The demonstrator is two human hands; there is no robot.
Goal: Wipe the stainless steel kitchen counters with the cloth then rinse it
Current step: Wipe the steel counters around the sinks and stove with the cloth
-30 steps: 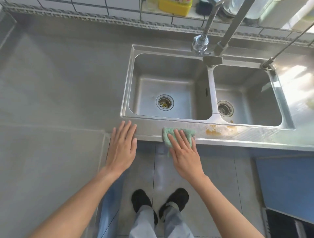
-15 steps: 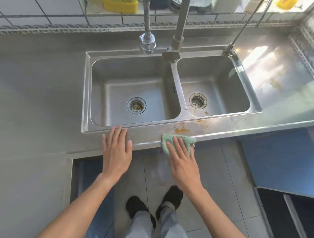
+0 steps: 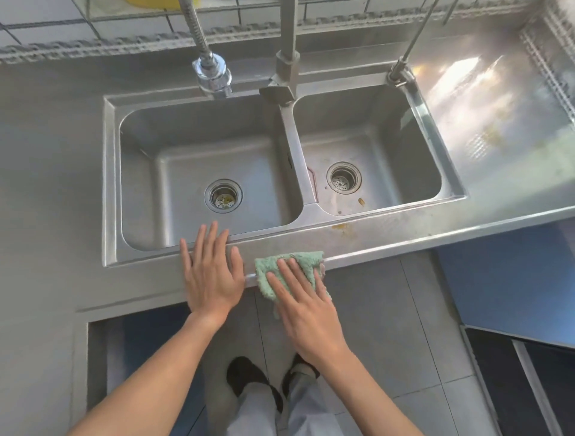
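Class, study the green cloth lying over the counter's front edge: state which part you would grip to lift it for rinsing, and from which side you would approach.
Probably grip the bunched part of the green cloth hanging over the counter edge, from the front: it drapes free, while the right hand presses the rest flat.

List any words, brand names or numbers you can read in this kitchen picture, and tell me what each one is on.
None can be read.
Sink divider: a small dark mark on its left wall, too small and blurred to read.
Yellow container on the ledge: only its bottom edge shows, no label in view.
Cloth, faucet, counter: no text visible.
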